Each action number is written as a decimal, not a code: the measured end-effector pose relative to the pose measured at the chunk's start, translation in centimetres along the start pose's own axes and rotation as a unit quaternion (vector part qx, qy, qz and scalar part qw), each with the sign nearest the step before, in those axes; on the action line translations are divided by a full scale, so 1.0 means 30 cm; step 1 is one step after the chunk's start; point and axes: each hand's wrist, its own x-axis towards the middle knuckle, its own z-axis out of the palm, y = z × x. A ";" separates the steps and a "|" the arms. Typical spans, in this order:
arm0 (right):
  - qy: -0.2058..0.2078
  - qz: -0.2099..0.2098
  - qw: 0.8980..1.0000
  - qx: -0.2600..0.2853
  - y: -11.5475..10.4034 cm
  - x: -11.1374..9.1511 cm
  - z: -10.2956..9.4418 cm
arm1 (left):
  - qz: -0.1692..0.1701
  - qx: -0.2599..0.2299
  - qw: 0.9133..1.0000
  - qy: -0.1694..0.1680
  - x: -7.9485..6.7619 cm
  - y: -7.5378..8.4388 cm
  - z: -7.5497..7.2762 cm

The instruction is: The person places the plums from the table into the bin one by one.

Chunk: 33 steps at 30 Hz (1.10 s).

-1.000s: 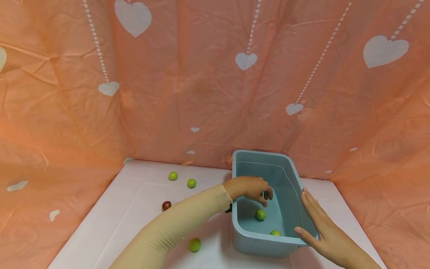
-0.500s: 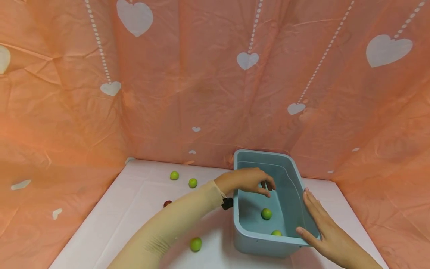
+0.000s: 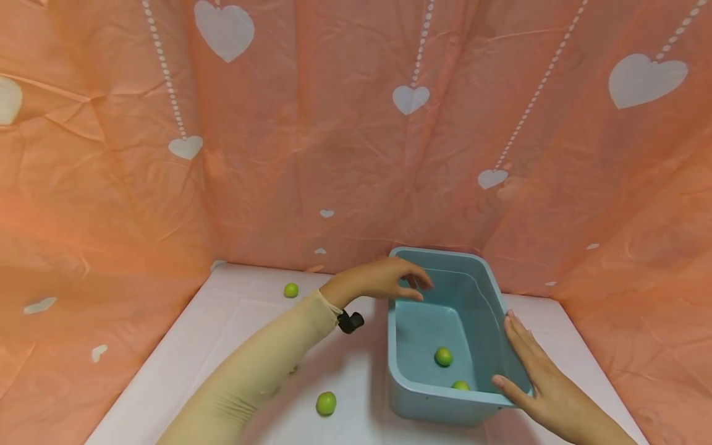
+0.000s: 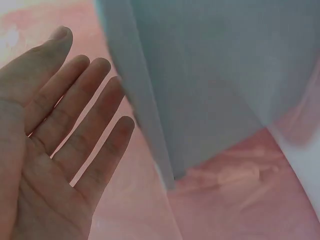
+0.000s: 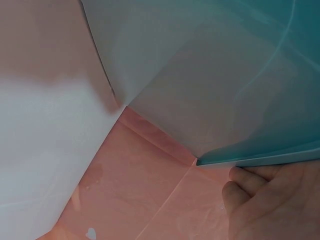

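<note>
My left hand is raised over the left rim of a blue-grey plastic bin, holding nothing. Its fingers are extended and loosely bent, with the palm bare in the left wrist view. At the bin's near right corner, my right hand rests on the rim, fingers straight along the outer side and thumb over the edge. On the bin floor lies a small round green fruit. A second green fruit is partly hidden by the near wall.
On the white table outside the bin, a green fruit lies near the front and another green fruit at the back left. An orange sheet with white hearts walls in the back and sides. My left sleeve covers part of the table.
My left hand has risen and drawn left out of the bin. The green fruit below it has rolled slightly right. My sleeve now hides the red fruit and one green fruit. My right hand stays put.
</note>
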 end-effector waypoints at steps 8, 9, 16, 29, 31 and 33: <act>-0.002 -0.001 1.000 0.002 0.000 0.003 -0.001 | -0.011 -0.029 0.998 0.050 -0.084 -0.037 -0.056; -0.001 -0.001 1.000 0.002 0.000 0.002 -0.002 | -0.010 -0.034 0.998 0.055 -0.093 -0.042 -0.062; 0.000 -0.001 1.000 0.005 0.004 0.000 0.000 | -0.043 -0.060 0.994 0.077 -0.162 -0.076 -0.088; 0.000 0.000 1.000 0.011 0.000 -0.005 -0.002 | -0.093 -0.030 0.991 0.094 -0.279 -0.160 -0.087; -0.001 -0.001 1.000 0.009 0.000 -0.006 0.000 | -0.110 -0.029 0.989 0.090 -0.297 -0.175 -0.082; 0.002 -0.006 1.000 0.006 0.000 -0.005 0.002 | -0.120 -0.030 0.989 0.086 -0.311 -0.193 -0.074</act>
